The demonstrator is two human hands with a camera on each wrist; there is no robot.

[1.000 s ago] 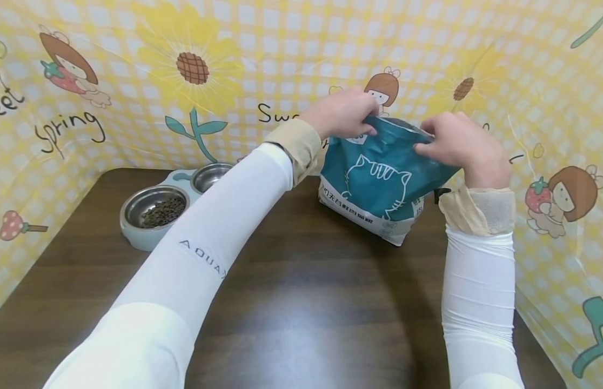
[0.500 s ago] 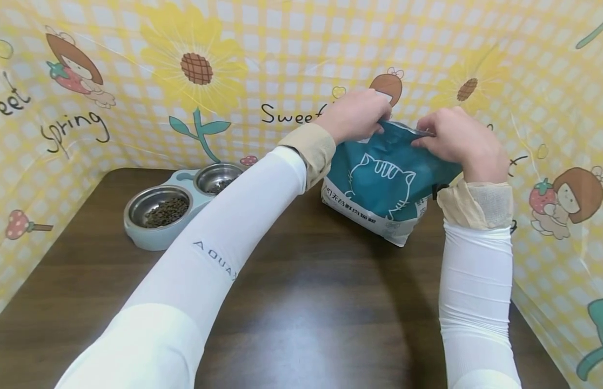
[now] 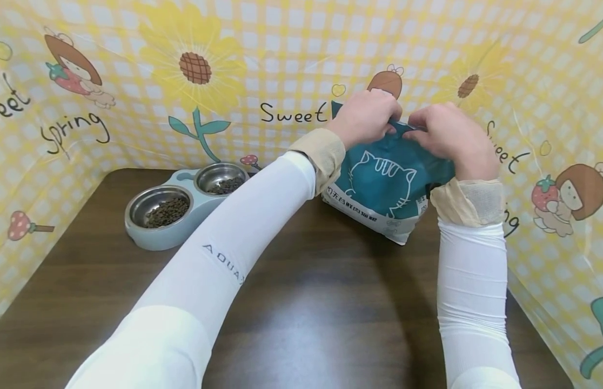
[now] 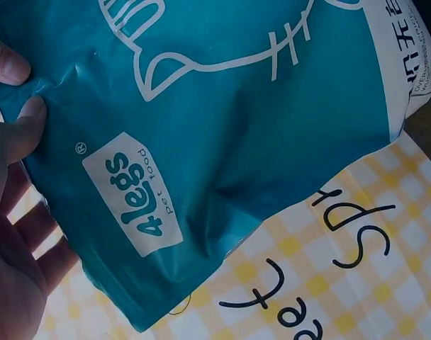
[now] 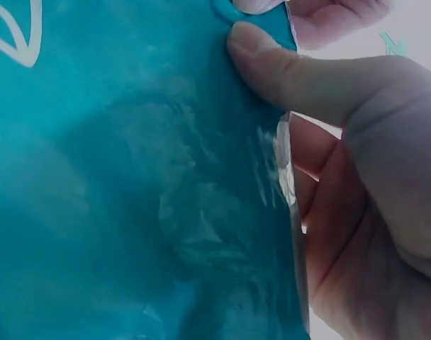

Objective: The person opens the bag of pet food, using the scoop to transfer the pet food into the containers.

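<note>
A teal and white pet food bag (image 3: 379,186) with a white cat outline stands upright at the back right of the table. My left hand (image 3: 367,119) pinches its top edge left of the middle. Just to the right, my right hand (image 3: 452,132) pinches the same edge, the two hands nearly meeting. In the left wrist view, the left thumb (image 4: 25,129) lies on the bag's front face, with the other fingers behind the edge. The right wrist view shows the right thumb (image 5: 300,78) pressing the teal film, its fingers behind. The bag's contents are hidden.
To the left on the brown table (image 3: 282,302) sits a pale blue double feeder (image 3: 153,237). Its two steel bowls, a near one (image 3: 136,204) and a far one (image 3: 209,175), hold brown kibble. A yellow checked cloth (image 3: 292,59) hangs behind and at the sides.
Both hands have moved closer together along the bag's top edge. The mouth, gaping at first, is now drawn together between them. The far bowl has come more into sight past the left sleeve.
</note>
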